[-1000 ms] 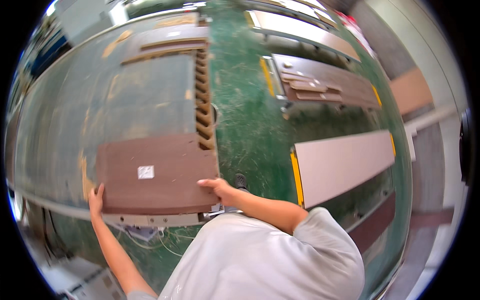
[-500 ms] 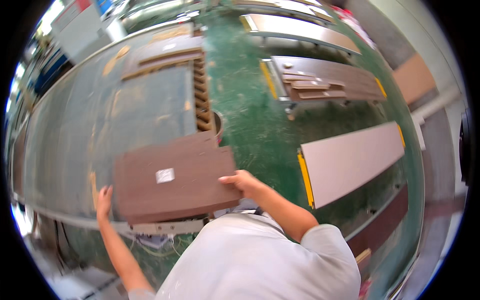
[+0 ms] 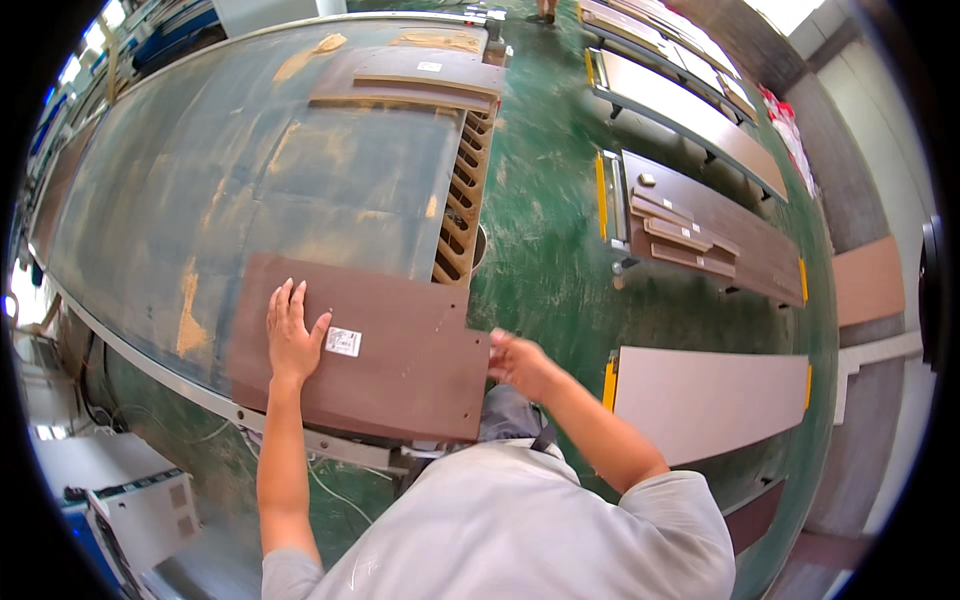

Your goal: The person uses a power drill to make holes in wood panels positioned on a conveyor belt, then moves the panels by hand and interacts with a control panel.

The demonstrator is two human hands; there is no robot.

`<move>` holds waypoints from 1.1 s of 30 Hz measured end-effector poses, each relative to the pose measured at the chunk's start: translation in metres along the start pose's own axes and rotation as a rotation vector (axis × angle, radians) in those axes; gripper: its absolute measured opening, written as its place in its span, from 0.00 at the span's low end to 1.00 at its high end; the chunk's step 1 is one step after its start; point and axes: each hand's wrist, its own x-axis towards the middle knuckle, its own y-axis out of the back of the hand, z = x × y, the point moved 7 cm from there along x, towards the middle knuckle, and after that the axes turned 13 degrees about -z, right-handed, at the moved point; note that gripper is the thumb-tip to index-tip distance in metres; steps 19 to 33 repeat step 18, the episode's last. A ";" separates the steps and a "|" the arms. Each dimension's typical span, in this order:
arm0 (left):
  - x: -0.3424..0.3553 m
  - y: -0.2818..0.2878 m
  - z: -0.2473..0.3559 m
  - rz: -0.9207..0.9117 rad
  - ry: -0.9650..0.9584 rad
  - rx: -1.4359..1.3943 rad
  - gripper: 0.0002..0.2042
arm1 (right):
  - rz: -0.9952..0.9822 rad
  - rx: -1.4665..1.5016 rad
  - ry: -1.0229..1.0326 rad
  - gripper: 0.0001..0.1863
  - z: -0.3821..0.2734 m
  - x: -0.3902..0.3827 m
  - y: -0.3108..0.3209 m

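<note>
A brown board (image 3: 400,385) with a notched right side, small drilled holes and a white label (image 3: 343,341) lies at the near right corner of the grey worktable (image 3: 340,190). My left hand (image 3: 293,335) rests flat on top of it, left of the label, fingers spread. At the board's right edge is my right hand (image 3: 525,366), its fingers bent and blurred. Whether these fingers grip the edge or only touch it, I cannot tell.
More brown boards (image 3: 415,75) lie stacked on the worktable's far end. Sawdust (image 3: 190,315) streaks its surface. A slotted strip (image 3: 465,190) runs down its right side. Across the green floor (image 3: 535,240) stand low carts bearing panels (image 3: 710,400) and narrow strips (image 3: 680,230).
My left hand has come from beside the board onto its top. The right hand has slid off the board's face to its right edge. The view has swung, shifting the surroundings.
</note>
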 end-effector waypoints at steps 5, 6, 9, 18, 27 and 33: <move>-0.015 -0.002 0.001 0.165 0.098 0.008 0.27 | 0.070 0.137 0.250 0.30 -0.235 0.075 0.069; -0.019 0.001 0.001 0.171 0.128 -0.013 0.26 | 0.139 0.101 0.300 0.37 -0.286 0.099 0.085; -0.042 0.011 0.023 0.216 0.273 -0.019 0.22 | 0.121 -0.021 0.427 0.46 -0.422 0.203 0.080; -0.129 0.003 0.066 0.094 0.527 0.086 0.17 | 0.004 0.139 0.473 0.34 -0.537 0.320 0.070; -0.129 0.003 0.066 0.094 0.527 0.086 0.17 | 0.004 0.139 0.473 0.34 -0.537 0.320 0.070; -0.129 0.003 0.066 0.094 0.527 0.086 0.17 | 0.004 0.139 0.473 0.34 -0.537 0.320 0.070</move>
